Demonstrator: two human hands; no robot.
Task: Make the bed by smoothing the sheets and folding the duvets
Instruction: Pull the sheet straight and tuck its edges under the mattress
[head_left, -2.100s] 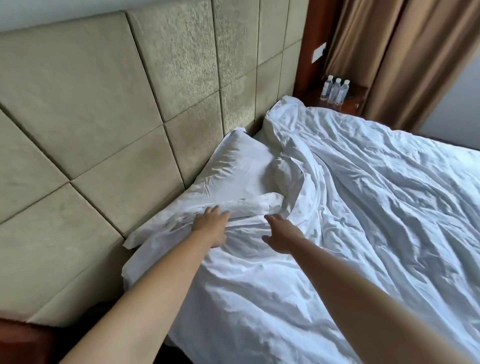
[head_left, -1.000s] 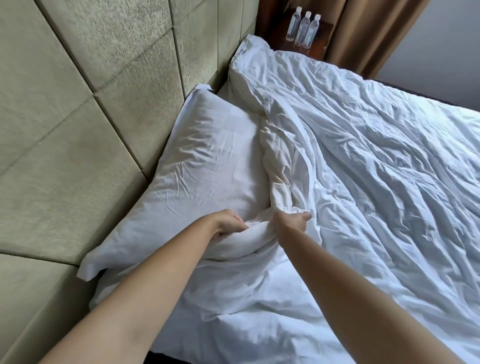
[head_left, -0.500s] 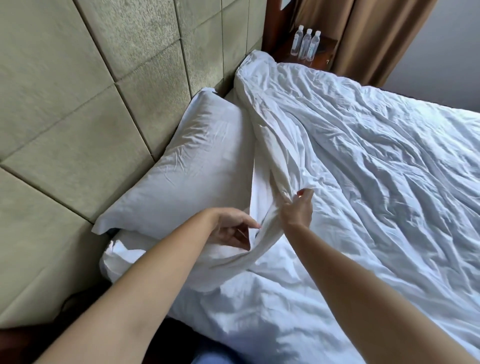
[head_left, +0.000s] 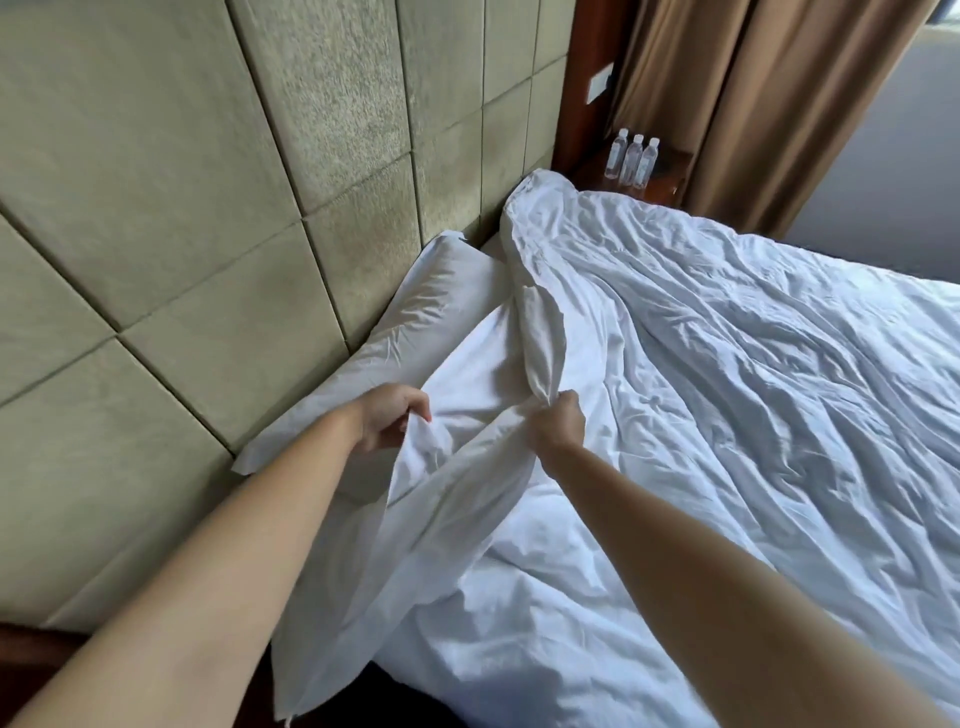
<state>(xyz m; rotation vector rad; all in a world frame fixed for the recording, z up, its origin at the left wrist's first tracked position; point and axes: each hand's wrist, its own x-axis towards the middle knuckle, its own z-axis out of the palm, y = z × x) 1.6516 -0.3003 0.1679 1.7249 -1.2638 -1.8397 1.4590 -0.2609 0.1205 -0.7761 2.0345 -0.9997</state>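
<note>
A crumpled white duvet (head_left: 727, 389) covers the bed from the headboard side to the right edge of view. Its near top edge is lifted off the bed. My left hand (head_left: 387, 418) grips a bunched fold of that edge. My right hand (head_left: 556, 428) grips the edge a little to the right, where a twisted strip of fabric rises from the fist. A white pillow (head_left: 415, 322) lies against the headboard, partly hidden behind the raised duvet.
A padded beige headboard (head_left: 234, 182) fills the left. Three water bottles (head_left: 631, 158) stand on a wooden nightstand (head_left: 670, 176) at the far corner, beside brown curtains (head_left: 753, 104). The dark floor (head_left: 395, 696) shows below the bed's near corner.
Both hands have lifted the duvet's top edge higher and closer to me, so more fabric hangs from them. The view has tilted up, and the raised duvet hides more of the pillow.
</note>
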